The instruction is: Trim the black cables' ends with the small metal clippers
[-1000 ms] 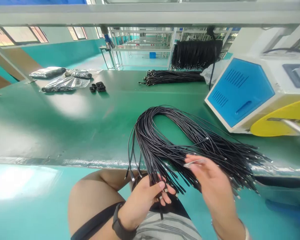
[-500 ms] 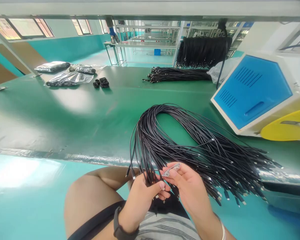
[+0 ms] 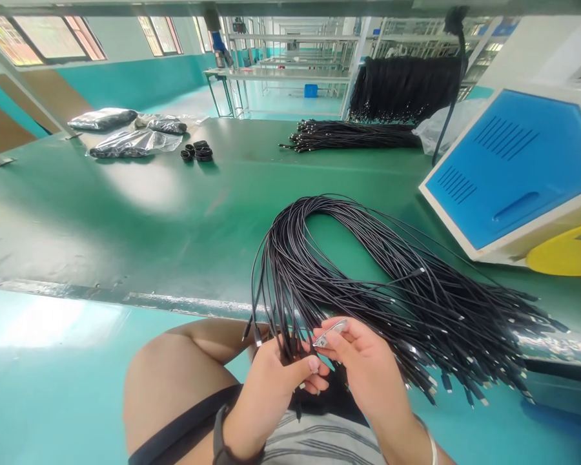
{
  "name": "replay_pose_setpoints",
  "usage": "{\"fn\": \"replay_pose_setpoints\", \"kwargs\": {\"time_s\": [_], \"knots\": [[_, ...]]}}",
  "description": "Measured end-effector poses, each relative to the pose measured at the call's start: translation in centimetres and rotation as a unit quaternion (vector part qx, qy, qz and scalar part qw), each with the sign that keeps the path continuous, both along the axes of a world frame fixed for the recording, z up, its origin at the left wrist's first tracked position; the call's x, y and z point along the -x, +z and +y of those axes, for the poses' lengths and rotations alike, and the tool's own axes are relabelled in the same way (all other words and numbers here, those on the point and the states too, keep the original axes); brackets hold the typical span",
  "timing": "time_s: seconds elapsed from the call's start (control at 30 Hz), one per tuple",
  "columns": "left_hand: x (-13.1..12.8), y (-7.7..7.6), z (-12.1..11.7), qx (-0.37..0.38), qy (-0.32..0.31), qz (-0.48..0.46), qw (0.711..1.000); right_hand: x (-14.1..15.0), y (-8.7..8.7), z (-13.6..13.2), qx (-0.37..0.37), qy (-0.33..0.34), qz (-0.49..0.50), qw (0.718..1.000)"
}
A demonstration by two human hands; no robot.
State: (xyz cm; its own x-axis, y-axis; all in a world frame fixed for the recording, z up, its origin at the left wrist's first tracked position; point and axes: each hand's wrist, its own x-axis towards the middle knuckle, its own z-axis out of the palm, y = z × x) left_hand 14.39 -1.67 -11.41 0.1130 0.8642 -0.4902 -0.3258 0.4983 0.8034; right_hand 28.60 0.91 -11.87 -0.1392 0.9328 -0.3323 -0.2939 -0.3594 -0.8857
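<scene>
A thick loop of black cables (image 3: 290, 248) with small metal plugs curves over the green workbench (image 3: 188, 219), and many of its ends hang past the front edge. My left hand (image 3: 277, 381) is closed around several cable ends at that edge, with the thumb pressed toward the fingertips. Between the thumb and fingers of my right hand (image 3: 370, 365) is a silver nail clipper (image 3: 330, 333), pointing left toward the cables in my left hand. The clipper's tip is close to these cables; I cannot tell whether it touches one.
A white machine with a blue panel (image 3: 518, 161) and a yellow part (image 3: 569, 252) stands at the right. Behind lie a straight cable bundle (image 3: 353, 135), plastic bags (image 3: 130, 142) and small black coils (image 3: 202, 152). More cables (image 3: 407, 87) hang at the back.
The view has shifted slightly, so the bench and machine sit a little differently in the picture. Both hands keep nearly the same pose, with the clipper still beside the cable ends.
</scene>
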Motion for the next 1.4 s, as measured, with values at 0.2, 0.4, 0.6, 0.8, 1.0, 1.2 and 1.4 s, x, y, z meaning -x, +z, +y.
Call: {"fn": "replay_pose_setpoints", "kwargs": {"time_s": [0.2,0.4,0.6,0.8,1.0,1.2,1.4], "knots": [[-0.4,0.3,0.5,0.018,0.003,0.005,1.0,-0.2,0.0,-0.1,0.007,-0.034,0.038,0.999],[-1.0,-0.6,0.8,0.018,0.014,-0.007,1.0,-1.4,-0.1,0.2,0.009,-0.024,0.079,0.997],[-1.9,-1.1,1.2,0.02,0.017,-0.02,0.999,-2.2,-0.3,0.7,0.022,0.008,0.102,0.994],[-2.0,-1.4,1.1,0.021,-0.033,-0.036,0.999,-2.6,0.6,1.4,0.005,0.158,0.014,0.987],[-0.8,-1.4,-0.1,0.058,-0.029,-0.126,0.99,-4.1,1.2,2.2,-0.212,0.082,-0.427,0.875],[-0.9,-1.4,-0.7,0.075,-0.005,-0.1,0.992,-3.7,0.0,0.6,-0.299,0.011,-0.452,0.84],[-1.1,-2.4,-0.7,0.045,0.029,-0.057,0.997,-3.1,0.1,-0.5,-0.107,0.092,-0.179,0.974]]}}
